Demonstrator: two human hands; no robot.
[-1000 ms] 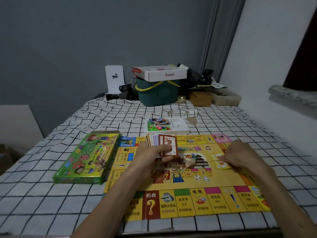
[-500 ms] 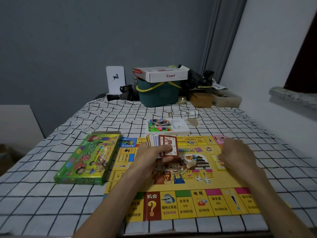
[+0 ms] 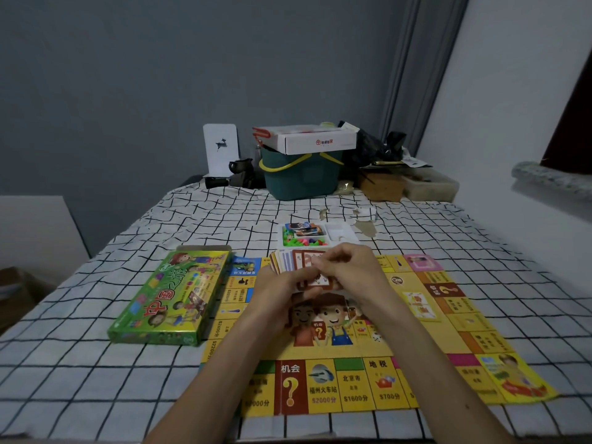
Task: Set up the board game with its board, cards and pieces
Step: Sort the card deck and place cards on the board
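- Fan of cards (image 3: 290, 262): held upright above the far middle of the board, faces toward the camera, overlapping from left to right.
- Front card (image 3: 315, 281): brown-bordered, frontmost in the fan, partly covered by both hands.
- Left hand (image 3: 278, 291): fingers and thumb curled round the lower edge of the fan, gripping it.
- Right hand (image 3: 355, 267): at 3 o'clock of the fan, touching the left hand; fingertips curled onto the front card and pinching it.
- Board (image 3: 426, 341): yellow, unfolded flat on the checked cloth (image 3: 96, 363), beneath both forearms.
- Laid-out cards (image 3: 420, 304): a small pile flat on the board, at 4 o'clock of the hands.
- Piece tray (image 3: 341, 233): white, just beyond the board at 12 o'clock, holding coloured pieces and more cards.
- Game box (image 3: 173, 296): green, at 9 o'clock, its edge over the board's left margin.
- Teal basket (image 3: 301, 177): far end, 12 o'clock, with a white carton (image 3: 317, 141) on top.
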